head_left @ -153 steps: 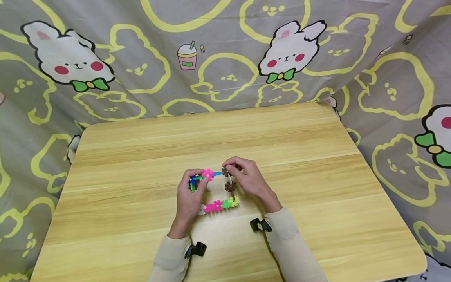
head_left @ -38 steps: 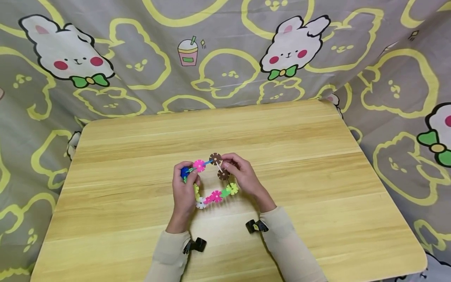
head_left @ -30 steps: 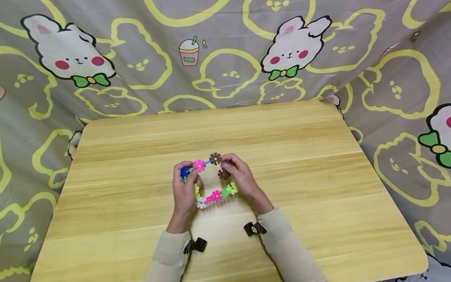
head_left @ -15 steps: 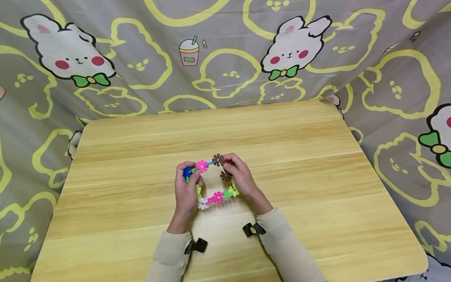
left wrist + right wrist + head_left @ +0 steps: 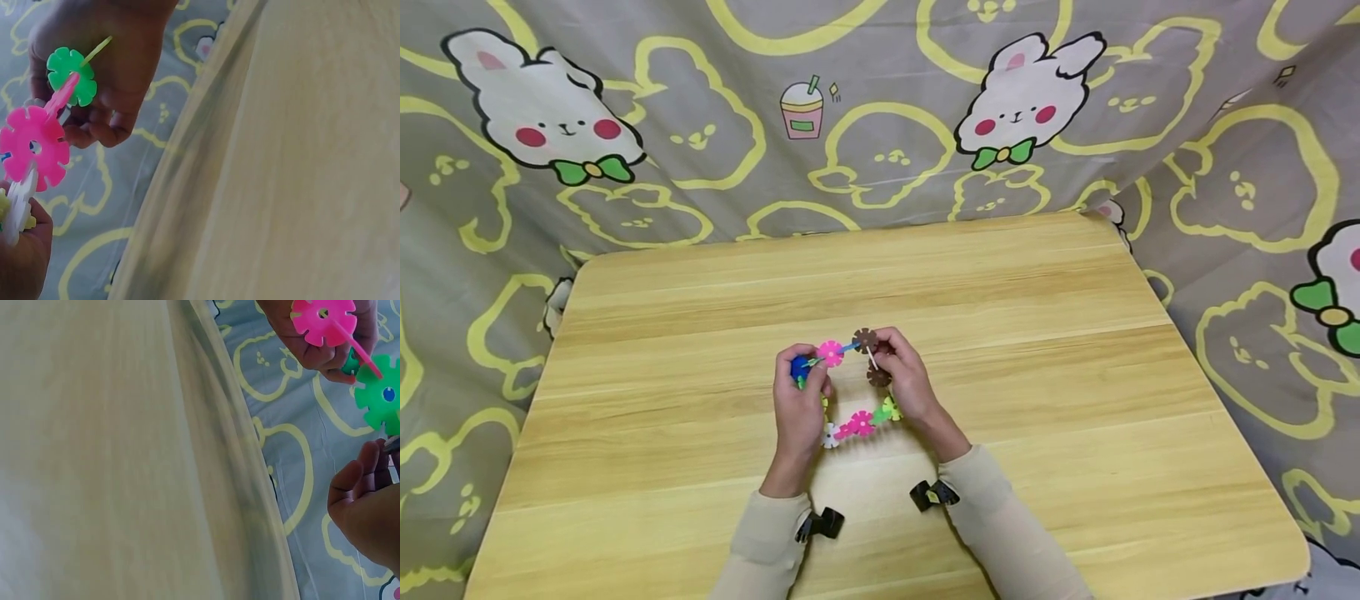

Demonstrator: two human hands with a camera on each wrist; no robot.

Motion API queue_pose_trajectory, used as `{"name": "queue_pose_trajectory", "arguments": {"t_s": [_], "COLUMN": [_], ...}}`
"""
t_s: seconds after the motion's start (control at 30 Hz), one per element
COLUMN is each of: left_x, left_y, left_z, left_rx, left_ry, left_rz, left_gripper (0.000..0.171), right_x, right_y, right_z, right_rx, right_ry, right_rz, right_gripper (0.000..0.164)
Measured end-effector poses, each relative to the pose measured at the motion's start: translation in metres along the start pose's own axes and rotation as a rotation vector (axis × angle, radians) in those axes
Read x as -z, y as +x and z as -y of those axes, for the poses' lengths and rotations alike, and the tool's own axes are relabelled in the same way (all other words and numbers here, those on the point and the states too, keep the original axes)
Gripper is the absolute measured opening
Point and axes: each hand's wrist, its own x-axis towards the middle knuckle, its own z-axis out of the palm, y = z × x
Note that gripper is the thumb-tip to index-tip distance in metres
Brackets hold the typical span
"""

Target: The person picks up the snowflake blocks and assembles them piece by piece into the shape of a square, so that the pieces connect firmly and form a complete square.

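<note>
Interlocking snowflake discs form a loop between both hands in the head view. My left hand (image 5: 799, 408) grips its left side, thumb near a blue disc (image 5: 800, 367) and a pink disc (image 5: 831, 353). On the opposite side, my right hand (image 5: 912, 383) pinches the part by the brown disc (image 5: 865, 340) and an edge-on white disc (image 5: 872, 358); its fingertips are partly hidden. Along the near side run a white disc (image 5: 831, 436), pink discs (image 5: 862, 422) and a yellow disc (image 5: 892, 407). A green disc (image 5: 59, 65) shows large in the left wrist view.
The wood-grain table (image 5: 662, 350) has rounded corners and extends around the hands. Behind it and at both sides hangs a grey curtain (image 5: 700, 92) printed with rabbits. Black wrist cameras (image 5: 822, 523) sit at both sleeves.
Over five seconds the loop's far side has shifted left and away, and the right hand has slid off the brown corner disc to the side below it. In the last second, both hands barely move.
</note>
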Motion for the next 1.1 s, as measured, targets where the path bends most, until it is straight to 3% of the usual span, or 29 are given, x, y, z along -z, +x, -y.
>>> {"name": "queue_pose_trajectory", "arguments": {"t_s": [0.3, 0.5, 0.73, 0.93, 1.1], "left_x": [0.004, 0.008, 0.006, 0.008, 0.013], "left_y": [0.002, 0.006, 0.012, 0.015, 0.018], "left_z": [-0.004, -0.008, -0.011, -0.013, -0.014], "left_rx": [0.029, 0.093, 0.201, 0.301, 0.312], "left_ry": [-0.011, -0.026, 0.0, 0.107, 0.303], "left_rz": [0.021, 0.059, 0.146, 0.214, 0.285], "left_gripper": [0.027, 0.038, 0.042, 0.05, 0.055], "right_x": [-0.002, 0.002, 0.011, 0.02, 0.028], "right_y": [-0.001, 0.0, 0.0, 0.0, 0.002], "right_z": [0.002, 0.003, 0.002, 0.001, 0.002], "right_rx": [-0.036, -0.099, -0.192, -0.23, -0.247], "right_ry": [-0.018, -0.009, 0.025, 0.024, -0.018], "right_rz": [-0.007, -0.021, -0.121, -0.149, -0.165], "right_gripper": [0.028, 0.025, 0.019, 0.019, 0.02]}}
